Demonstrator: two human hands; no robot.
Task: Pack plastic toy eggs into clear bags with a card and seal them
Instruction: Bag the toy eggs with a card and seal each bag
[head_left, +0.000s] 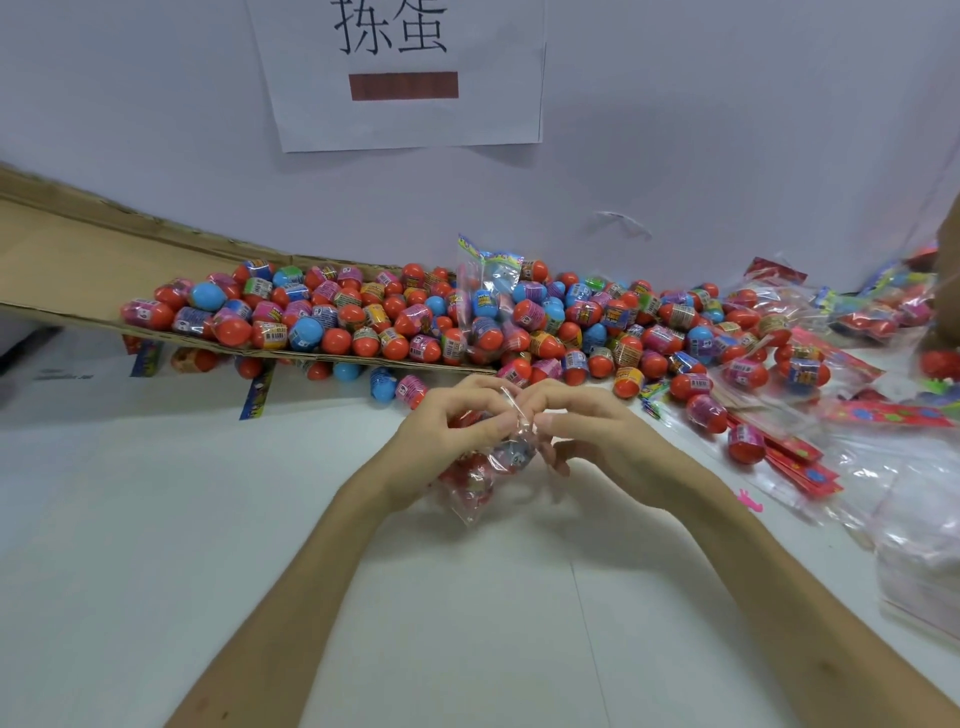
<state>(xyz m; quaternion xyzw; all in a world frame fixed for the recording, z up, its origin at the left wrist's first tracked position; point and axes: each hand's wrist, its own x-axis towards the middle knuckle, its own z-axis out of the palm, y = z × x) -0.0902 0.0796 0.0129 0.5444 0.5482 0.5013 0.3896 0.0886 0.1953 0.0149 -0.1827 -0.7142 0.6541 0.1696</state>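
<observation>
Clear bag (484, 470) near egg pile (363, 322)

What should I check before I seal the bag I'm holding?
1. Grip: left hand and right hand both pinch the top of the bag: ok.
2. Contents: eggs show through the plastic: ok.
3. Card inside: cannot tell, fingers and glare hide it.
4. Top pressed flat for sealing: cannot tell.
5. Supplies: spare cards lie to the right on the table: ok.
</observation>
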